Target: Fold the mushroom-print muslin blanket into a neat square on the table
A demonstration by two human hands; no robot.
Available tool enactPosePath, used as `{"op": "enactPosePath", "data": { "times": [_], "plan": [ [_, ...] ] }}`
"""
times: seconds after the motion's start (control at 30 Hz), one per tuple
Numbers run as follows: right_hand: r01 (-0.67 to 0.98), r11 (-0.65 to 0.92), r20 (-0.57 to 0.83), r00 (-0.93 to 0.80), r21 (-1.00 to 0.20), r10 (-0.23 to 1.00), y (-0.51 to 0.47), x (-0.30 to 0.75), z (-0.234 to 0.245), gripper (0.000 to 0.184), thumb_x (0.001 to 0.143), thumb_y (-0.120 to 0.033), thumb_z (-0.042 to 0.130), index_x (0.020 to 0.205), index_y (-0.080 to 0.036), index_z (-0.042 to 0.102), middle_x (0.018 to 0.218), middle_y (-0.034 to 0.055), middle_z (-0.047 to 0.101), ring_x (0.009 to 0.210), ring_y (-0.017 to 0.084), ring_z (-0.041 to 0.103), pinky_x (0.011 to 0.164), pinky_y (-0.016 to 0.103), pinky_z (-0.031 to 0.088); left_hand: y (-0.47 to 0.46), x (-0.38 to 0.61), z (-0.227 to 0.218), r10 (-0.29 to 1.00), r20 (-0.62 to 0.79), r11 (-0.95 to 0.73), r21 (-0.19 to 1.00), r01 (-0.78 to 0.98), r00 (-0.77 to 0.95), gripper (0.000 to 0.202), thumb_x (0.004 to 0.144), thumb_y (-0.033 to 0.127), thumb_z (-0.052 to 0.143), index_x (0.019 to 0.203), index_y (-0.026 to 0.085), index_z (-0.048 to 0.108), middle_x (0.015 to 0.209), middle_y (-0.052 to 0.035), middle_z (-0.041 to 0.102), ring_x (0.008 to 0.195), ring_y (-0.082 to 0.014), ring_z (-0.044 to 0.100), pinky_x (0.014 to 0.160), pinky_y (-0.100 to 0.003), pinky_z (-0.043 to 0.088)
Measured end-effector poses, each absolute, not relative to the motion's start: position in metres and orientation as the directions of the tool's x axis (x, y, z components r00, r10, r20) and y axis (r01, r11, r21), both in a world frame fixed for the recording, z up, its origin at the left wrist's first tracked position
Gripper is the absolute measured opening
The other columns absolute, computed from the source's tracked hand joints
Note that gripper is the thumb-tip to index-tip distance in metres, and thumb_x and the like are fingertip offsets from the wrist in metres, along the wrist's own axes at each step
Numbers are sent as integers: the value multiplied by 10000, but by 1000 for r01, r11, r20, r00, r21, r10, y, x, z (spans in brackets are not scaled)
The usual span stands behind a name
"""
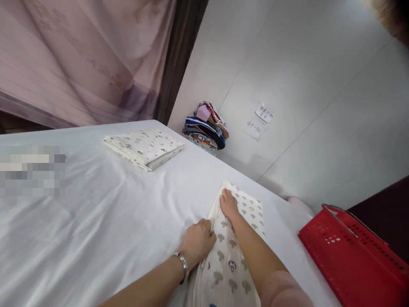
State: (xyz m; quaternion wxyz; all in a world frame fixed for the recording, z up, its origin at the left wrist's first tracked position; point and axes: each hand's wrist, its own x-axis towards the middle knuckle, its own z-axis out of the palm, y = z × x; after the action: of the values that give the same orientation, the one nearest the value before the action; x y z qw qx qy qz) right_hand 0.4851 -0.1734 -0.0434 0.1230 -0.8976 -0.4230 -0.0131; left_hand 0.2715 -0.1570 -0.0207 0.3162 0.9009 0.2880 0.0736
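Note:
A long folded cloth [230, 273], white with grey mushroom prints, lies on the white-covered table in front of me. My left hand [198, 241], with a silver bracelet at the wrist, is closed on the left edge of its layers. Farther up, my right hand [229, 204] rests on the cloth near its far left corner, fingers curled over the edge. Beyond my hands, a second folded cloth [147, 147], cream with small scattered prints, lies flat and apart from both of them.
A red plastic basket [354, 260] stands at the right, by the table edge. Behind the table is a stack of folded fabrics [206, 128] against the wall, where paper labels [254, 127] hang. A pink curtain [89, 55] fills the upper left. The white tablecloth [96, 238] is wrinkled.

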Motion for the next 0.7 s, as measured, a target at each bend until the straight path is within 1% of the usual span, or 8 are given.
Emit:
{"op": "enactPosePath", "data": {
  "times": [0.07, 0.13, 0.23, 0.3, 0.33, 0.47, 0.57, 0.7],
  "plan": [
    [757, -628, 89, 648, -177, 756, -172, 487, -45, 422, 901, -265, 304, 1297, -167, 413, 1409, 80, 333, 1303, 174, 260, 1054, 322, 185, -157, 272, -21, 570, -55, -632, 609, 479, 820, 166, 775, 263, 404, 796, 186, 551, 864, -55, 618, 741, -180, 597, 606, -278, 375],
    [754, -634, 68, 651, -171, 756, -171, 492, -42, 421, 890, -280, 327, 1284, -178, 434, 1398, 62, 356, 1287, 165, 294, 1045, 287, 211, -157, 272, -22, 570, -59, -630, 609, 482, 819, 159, 774, 256, 404, 788, 187, 547, 856, -50, 616, 736, -178, 596, 601, -277, 368],
    [724, -668, 97, 687, -172, 720, -167, 509, -33, 431, 881, -238, 315, 1286, -159, 437, 1408, 59, 337, 1297, 164, 274, 1051, 257, 199, -157, 271, -22, 572, -56, -623, 619, 478, 818, 150, 771, 250, 408, 777, 189, 545, 843, -42, 615, 728, -172, 591, 597, -273, 356],
    [695, -700, 118, 719, -166, 685, -164, 524, -27, 459, 872, -192, 295, 1316, -136, 399, 1417, 72, 316, 1318, 181, 225, 1061, 276, 178, -157, 271, -22, 573, -60, -616, 626, 478, 818, 147, 772, 250, 413, 771, 191, 547, 840, -38, 615, 723, -165, 586, 594, -267, 347],
    [682, -712, 118, 731, -164, 672, -162, 532, -24, 471, 867, -185, 302, 1328, -130, 380, 1405, 81, 335, 1314, 193, 232, 1056, 291, 191, -157, 271, -22, 573, -64, -613, 629, 479, 817, 147, 774, 250, 414, 769, 191, 548, 839, -37, 614, 720, -161, 583, 591, -265, 342],
    [674, -722, 69, 737, -157, 672, -158, 560, -19, 476, 850, -268, 398, 1316, -174, 407, 1264, 83, 505, 1179, 210, 431, 961, 299, 317, -156, 271, -23, 581, -72, -601, 634, 487, 811, 144, 779, 253, 413, 755, 193, 542, 824, -28, 610, 684, -140, 562, 577, -262, 317],
    [697, -703, 69, 716, -143, 695, -159, 574, -17, 431, 816, -326, 468, 1227, -203, 509, 1195, 76, 547, 1111, 221, 470, 911, 299, 339, -156, 271, -24, 588, -74, -591, 640, 491, 805, 133, 772, 249, 416, 723, 197, 528, 801, -14, 603, 663, -131, 545, 569, -260, 300],
    [724, -676, 57, 687, -140, 724, -167, 587, -16, 312, 785, -421, 503, 960, -204, 643, 1023, 61, 602, 974, 208, 522, 786, 261, 370, -156, 271, -25, 598, -87, -568, 655, 498, 797, 127, 762, 255, 424, 701, 197, 519, 769, -7, 593, 634, -123, 523, 553, -258, 278]
  ]
}}
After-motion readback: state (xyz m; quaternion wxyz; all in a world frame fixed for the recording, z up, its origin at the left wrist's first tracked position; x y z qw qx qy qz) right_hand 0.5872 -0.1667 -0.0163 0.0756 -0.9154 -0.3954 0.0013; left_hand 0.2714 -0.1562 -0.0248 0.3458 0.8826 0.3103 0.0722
